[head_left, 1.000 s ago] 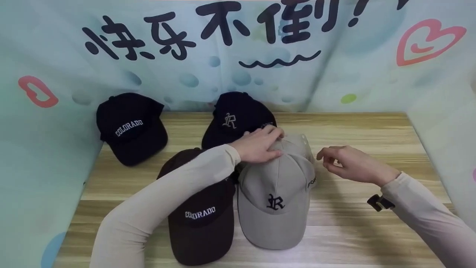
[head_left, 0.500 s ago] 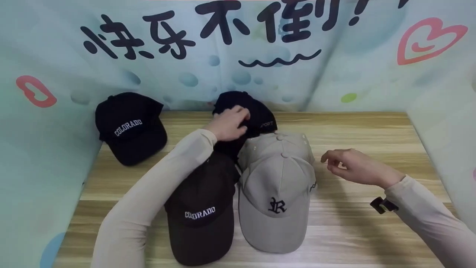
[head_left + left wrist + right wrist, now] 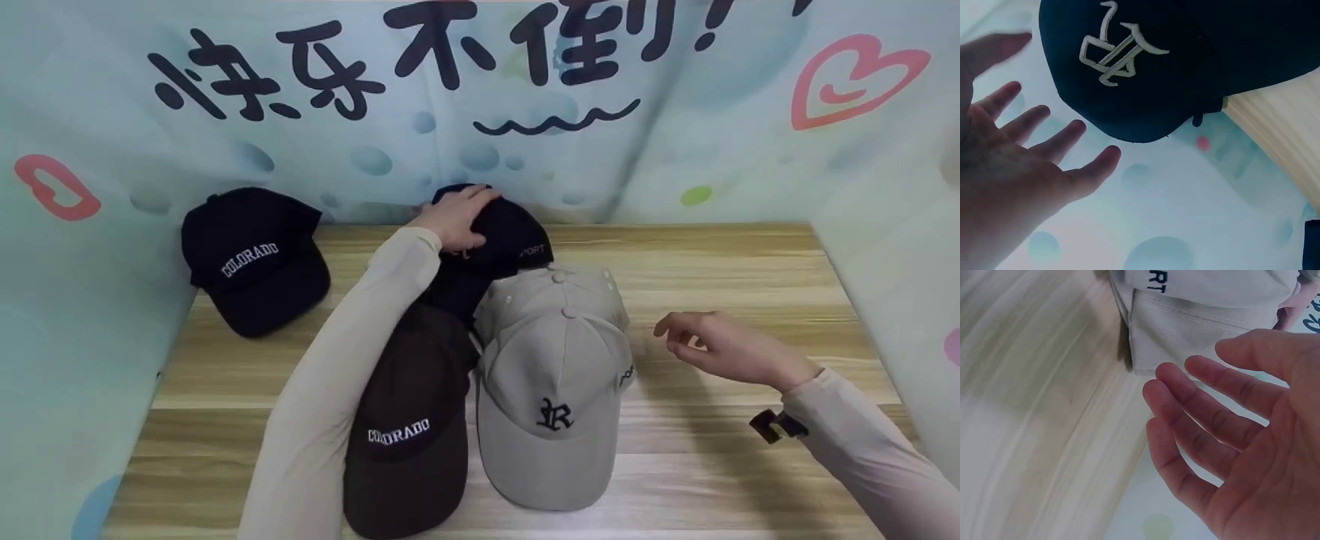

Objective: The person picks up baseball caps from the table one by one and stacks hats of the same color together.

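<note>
In the head view my left hand point(image 3: 454, 217) is over the crown of a navy baseball cap point(image 3: 517, 225) with "SPORT" on its side, at the back of the table. The left wrist view shows the left hand point(image 3: 1033, 140) with fingers spread, beside that navy cap's crown point(image 3: 1129, 101) and its silver monogram. My right hand point(image 3: 720, 349) hovers right of a grey cap point(image 3: 555, 367), fingers loosely bent and holding nothing. Two crown buttons show on the grey, one cap set over another. In the right wrist view, the right fingers point(image 3: 1174, 405) are apart from the grey fabric point(image 3: 1185, 332).
A dark brown "COLORADO" cap point(image 3: 409, 465) lies left of the grey caps, partly behind the left sleeve point(image 3: 322, 405). Another navy "COLORADO" cap point(image 3: 255, 259) sits at the back left. A printed cloth backdrop point(image 3: 675, 172) rises behind the wooden table point(image 3: 712, 262).
My left hand has left the grey caps and moved back and left onto the navy cap. The front grey cap slid slightly forward. The right hand has barely moved.
</note>
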Motion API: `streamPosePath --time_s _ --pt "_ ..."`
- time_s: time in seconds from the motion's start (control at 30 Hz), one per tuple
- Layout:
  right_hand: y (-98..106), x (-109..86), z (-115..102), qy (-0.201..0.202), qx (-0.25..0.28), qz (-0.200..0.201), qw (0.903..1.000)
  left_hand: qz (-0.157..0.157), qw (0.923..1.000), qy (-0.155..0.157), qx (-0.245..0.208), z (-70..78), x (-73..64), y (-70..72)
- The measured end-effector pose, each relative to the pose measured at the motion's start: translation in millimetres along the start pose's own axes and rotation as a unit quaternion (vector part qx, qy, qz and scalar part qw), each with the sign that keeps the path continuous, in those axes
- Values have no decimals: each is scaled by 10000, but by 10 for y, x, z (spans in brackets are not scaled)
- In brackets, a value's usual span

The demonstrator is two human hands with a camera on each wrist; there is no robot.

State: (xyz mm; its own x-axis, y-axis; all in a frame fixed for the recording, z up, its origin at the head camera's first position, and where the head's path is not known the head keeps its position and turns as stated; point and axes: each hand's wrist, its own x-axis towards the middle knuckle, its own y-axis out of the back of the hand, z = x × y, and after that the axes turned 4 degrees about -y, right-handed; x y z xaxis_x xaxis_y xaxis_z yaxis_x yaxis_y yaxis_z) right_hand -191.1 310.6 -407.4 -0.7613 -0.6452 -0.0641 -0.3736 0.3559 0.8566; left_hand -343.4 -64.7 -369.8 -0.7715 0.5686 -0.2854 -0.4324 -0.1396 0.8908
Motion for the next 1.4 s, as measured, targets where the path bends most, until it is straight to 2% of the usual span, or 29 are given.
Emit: streamPosePath --time_s 0.17,0.33,0.47,0.6,0.73,0.8,1.03,1.27,1.4 --pt "-75 -65 -2 -156 136 82 9998 -208 9994 243 -119 54 97 -27" --pt "-225 -115 -21 -426 540 274 9973 -303 9949 797 -531 103 139 -117" --pt "-326 -103 -26 -365 676 364 9964 -193 9946 1014 -42 102 215 -202" --pt "-366 -53 -50 -294 736 393 9961 -69 9925 1036 641 73 262 -242" --pt "-416 36 -91 -154 775 479 9957 -230 9871 1110 1134 33 229 -222" --pt "-467 92 -109 -31 754 506 9959 -292 9855 1122 1241 15 205 -204" --pt "-630 280 -162 292 778 673 9943 -410 9888 969 1061 -102 136 -132" --pt "-615 385 -119 319 716 812 9936 -89 9924 956 764 -310 154 -55" --pt "-607 409 -76 385 557 839 9942 86 9937 903 658 -359 128 77"
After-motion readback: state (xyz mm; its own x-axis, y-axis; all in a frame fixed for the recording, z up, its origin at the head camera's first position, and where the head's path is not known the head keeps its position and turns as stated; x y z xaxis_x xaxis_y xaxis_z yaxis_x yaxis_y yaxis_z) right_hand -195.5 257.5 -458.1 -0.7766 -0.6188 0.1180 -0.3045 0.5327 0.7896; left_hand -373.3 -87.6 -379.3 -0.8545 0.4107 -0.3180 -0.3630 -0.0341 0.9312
